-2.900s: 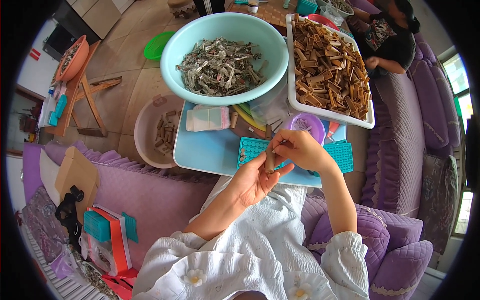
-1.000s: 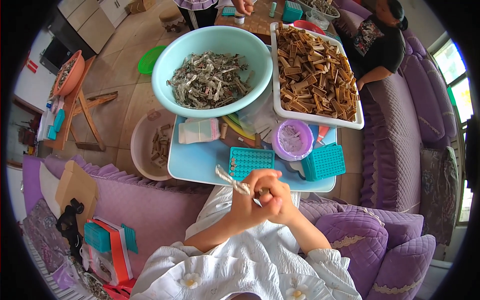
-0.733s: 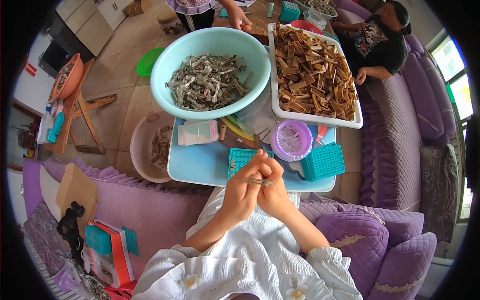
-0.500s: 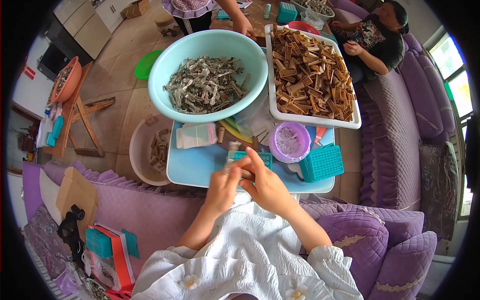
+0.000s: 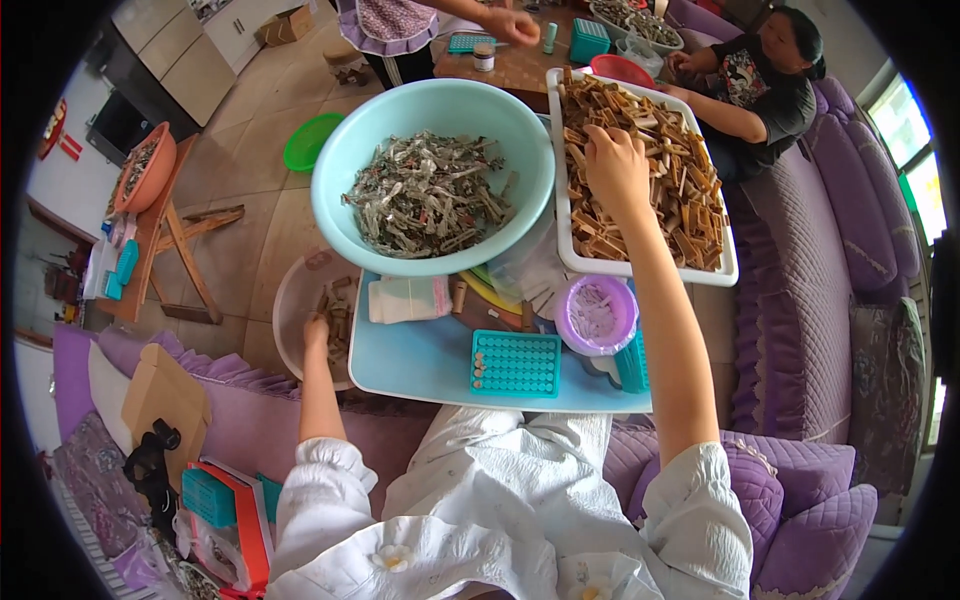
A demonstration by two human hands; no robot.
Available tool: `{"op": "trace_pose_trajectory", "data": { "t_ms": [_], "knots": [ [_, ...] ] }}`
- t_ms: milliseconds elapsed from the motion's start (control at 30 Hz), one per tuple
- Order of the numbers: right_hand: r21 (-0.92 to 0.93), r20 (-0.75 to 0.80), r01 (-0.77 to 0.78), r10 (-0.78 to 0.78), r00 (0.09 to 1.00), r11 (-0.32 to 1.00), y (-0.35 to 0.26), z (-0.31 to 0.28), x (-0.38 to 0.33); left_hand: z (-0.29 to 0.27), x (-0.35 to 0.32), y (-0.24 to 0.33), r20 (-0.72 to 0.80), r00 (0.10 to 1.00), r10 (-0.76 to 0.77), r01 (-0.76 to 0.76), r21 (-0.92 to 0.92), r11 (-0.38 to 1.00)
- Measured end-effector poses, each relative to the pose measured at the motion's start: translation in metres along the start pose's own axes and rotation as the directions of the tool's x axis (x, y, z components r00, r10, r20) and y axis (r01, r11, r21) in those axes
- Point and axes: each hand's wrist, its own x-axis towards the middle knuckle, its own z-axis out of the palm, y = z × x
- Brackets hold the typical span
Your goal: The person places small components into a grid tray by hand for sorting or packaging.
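Note:
My right hand (image 5: 617,172) reaches into the white tray (image 5: 652,268), its curled fingers down among many short brown half-tube pieces (image 5: 690,200). What lies under its fingertips is hidden. My left hand (image 5: 316,332) is at the pale pink basin (image 5: 290,310) on the left, fingers drawn together beside some brown rolled tubes (image 5: 338,318); whether one is in its grip is too small to tell. Between my arms, a teal rack (image 5: 516,364) with rows of round holes lies on the blue table (image 5: 420,362). A few small round pieces sit in its left column.
A light blue basin (image 5: 335,235) holds crumpled silvery-grey strips (image 5: 425,195). Nearby are a purple tub (image 5: 570,335) of white slips, a banded pale stack (image 5: 408,299) and another teal rack (image 5: 634,365). One person (image 5: 750,90) sits at right; another's hand (image 5: 512,26) is over the far table.
My hands have parted from above the blue table, where they worked together on a small roll. The left went to the pink basin, the right to the white tray. The teal rack is uncovered.

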Motion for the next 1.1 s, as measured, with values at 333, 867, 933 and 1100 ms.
{"op": "trace_pose_trajectory", "data": {
  "t_ms": [333, 867, 933, 1100],
  "knots": [
    [-0.380, 0.241, -0.124, 0.227, 0.944, 0.917, 0.028, 0.023, 0.034, 0.046, -0.106, 0.253, -0.475, 0.655, 0.588, -0.727, -0.184, 0.661],
    [0.324, -0.211, -0.084, 0.158, 0.965, 0.942, 0.042, -0.049, -0.010, 0.228, -0.113, 0.348, 0.670, 0.420, 0.612, -0.900, 0.392, 0.189],
    [0.438, -0.147, -0.149, 0.234, 0.961, 0.886, 0.048, -0.053, -0.028, 0.229, -0.110, 0.345, 0.603, 0.509, 0.615, -0.827, 0.541, 0.154],
    [0.601, -0.178, -0.128, 0.289, 0.941, 0.789, 0.061, -0.060, -0.066, 0.215, -0.129, 0.363, 0.656, 0.498, 0.566, -0.855, 0.478, 0.198]
  ]
}}
